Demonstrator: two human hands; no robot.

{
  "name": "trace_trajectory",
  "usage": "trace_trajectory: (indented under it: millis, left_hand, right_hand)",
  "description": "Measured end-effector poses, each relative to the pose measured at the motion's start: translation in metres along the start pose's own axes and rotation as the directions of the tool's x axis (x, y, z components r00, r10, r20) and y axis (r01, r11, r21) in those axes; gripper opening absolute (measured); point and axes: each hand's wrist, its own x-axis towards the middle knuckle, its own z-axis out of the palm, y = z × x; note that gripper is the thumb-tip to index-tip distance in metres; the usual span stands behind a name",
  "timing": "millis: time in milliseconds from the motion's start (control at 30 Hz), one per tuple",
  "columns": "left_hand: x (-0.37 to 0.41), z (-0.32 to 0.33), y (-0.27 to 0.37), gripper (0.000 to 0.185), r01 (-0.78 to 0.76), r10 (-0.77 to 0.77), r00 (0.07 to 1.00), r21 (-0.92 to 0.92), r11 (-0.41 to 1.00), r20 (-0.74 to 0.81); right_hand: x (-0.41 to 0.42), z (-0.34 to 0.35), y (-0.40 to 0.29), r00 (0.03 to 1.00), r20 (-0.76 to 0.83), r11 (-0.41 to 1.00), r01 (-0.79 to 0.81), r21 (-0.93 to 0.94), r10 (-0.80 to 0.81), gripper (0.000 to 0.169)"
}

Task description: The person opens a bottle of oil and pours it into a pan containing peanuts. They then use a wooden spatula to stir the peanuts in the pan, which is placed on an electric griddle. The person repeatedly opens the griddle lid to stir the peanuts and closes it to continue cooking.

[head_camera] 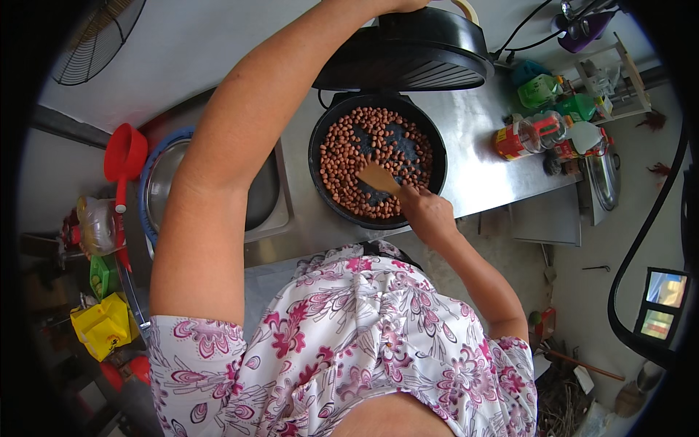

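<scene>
A round black electric griddle (pixel 440 180) stands on the steel counter with its lid (pixel 431 60) raised at the back. Reddish-skinned peanuts (pixel 338 147) lie spread over its pan, with dark patches of the bottom showing between them. My right hand (pixel 428 213) grips a wooden spatula (pixel 378 177), whose blade rests among the nuts near the pan's middle. My left arm reaches up past the griddle's left side. At the top edge of the picture my left hand (pixel 401 4) is at the raised lid; its fingers are mostly cut off, so its grip is unclear.
A sink (pixel 281 202) and a blue-rimmed basin (pixel 144 185) are at the left, beside a red ladle (pixel 124 153). Plastic bottles (pixel 538 90) and a jar with a red label (pixel 516 140) stand on the right of the steel counter (pixel 469 120). A power cord runs behind them.
</scene>
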Motion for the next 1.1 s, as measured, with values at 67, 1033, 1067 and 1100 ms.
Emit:
trace_trajectory:
  millis: [67, 1033, 1067, 1100]
  left_hand:
    - [0.001, 0.0, 0.003, 0.033, -0.006, 0.006, 1.0, -0.002, 1.0, 0.009]
    - [-0.001, -0.001, 0.007, 0.034, 0.014, -0.014, 1.0, -0.016, 1.0, 0.021]
    - [0.0, -0.001, 0.007, 0.034, 0.011, -0.011, 1.0, -0.008, 1.0, 0.022]
    - [-0.001, -0.001, 0.006, 0.034, 0.011, -0.011, 1.0, 0.002, 1.0, 0.022]
  right_hand:
    - [0.021, 0.008, -0.008, 0.999, -0.038, 1.0, 0.019, 0.006, -0.018, 0.019]
    - [-0.027, -0.031, 0.047, 0.981, 0.138, 0.984, -0.12, -0.13, 0.138, 0.018]
    - [-0.018, -0.025, 0.045, 0.986, 0.104, 0.987, -0.118, -0.113, 0.13, 0.019]
    - [-0.008, -0.019, 0.043, 0.988, 0.078, 0.987, -0.124, -0.104, 0.132, 0.019]
